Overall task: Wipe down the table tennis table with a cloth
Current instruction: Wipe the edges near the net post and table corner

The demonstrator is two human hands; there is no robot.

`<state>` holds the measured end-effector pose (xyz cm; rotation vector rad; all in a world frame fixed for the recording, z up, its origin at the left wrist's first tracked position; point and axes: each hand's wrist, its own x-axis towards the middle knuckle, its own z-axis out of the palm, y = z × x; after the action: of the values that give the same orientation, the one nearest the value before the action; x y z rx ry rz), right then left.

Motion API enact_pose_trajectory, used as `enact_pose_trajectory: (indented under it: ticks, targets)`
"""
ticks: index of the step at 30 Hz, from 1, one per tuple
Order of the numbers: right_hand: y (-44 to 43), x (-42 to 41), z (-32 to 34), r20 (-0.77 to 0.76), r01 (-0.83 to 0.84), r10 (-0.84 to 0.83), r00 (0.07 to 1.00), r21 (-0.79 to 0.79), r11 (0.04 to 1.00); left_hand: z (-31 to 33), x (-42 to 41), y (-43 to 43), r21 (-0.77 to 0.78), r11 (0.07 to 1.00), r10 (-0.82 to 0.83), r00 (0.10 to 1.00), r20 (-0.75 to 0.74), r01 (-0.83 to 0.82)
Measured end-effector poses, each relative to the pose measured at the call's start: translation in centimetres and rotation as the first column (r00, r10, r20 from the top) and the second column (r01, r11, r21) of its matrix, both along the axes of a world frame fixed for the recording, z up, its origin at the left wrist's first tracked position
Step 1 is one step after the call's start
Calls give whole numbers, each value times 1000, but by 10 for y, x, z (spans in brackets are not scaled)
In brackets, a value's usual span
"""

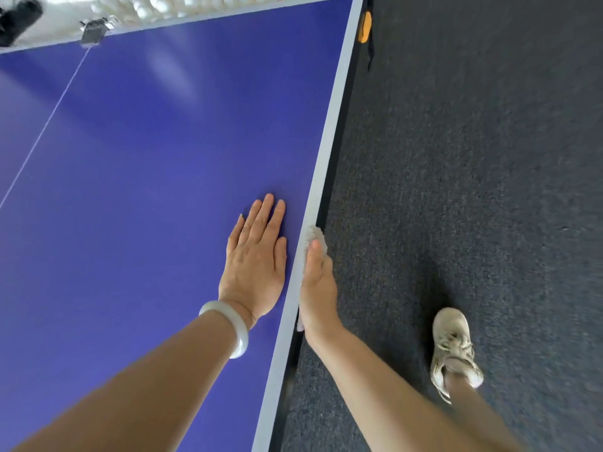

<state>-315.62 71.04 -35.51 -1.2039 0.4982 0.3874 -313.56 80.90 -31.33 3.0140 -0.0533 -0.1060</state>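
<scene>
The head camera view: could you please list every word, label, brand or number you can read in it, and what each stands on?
None: no readable text anywhere in this view.
table tennis table: plain white lines only, no lettering.
cloth: no label shows.
shoe: no legible brand.
net clamp and orange object by the far corner: too blurred to show any marking.

The blue surface (146, 151) is smooth and kinda semi-glossy, with soft light streaks showing toward the far end. Its pale grey edge band (336, 119) looks matt. The cloth (316, 238) at the right edge is white and nubby, fluffy-ish. The carpet (473, 158) on the right is dark grey, rough, totally matt. The bangle (236, 334) is pale, polished and glossy. The shoe (452, 347) looks like worn fabric with laces.
</scene>
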Motion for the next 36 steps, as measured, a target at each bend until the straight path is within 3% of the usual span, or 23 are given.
enact_pose_trajectory:
  ticks: [2,5,10,13,17,23,25,36]
  targets:
    - [5,-7,-3,-14,37,-37,999,11,999,1,0,-1,-3,1000,4,1000,8,-4]
    - [5,37,-11,-153,161,-143,978,114,980,1,-1,0,-3,1000,7,1000,16,-7]
    - [-6,89,6,-137,73,-43,990,223,972,-2,0,1,-5,1000,8,1000,25,-8]
    - [-6,14,18,-126,38,-25,992,103,994,-3,-1,1,0,1000,0,999,36,0]
    - [5,-93,25,26,-82,84,996,-49,995,-4,0,2,12,1000,2,999,47,-2]
    - [6,1,12,56,86,-83,995,-43,995,-6,0,3,16,1000,-2,999,46,1]
    - [3,9,9,69,63,-59,996,-70,996,-6,0,4,14,1000,0,999,41,0]
    - [12,-103,4,94,-80,93,991,-130,988,-4,-6,-3,-23,999,34,996,86,-32]
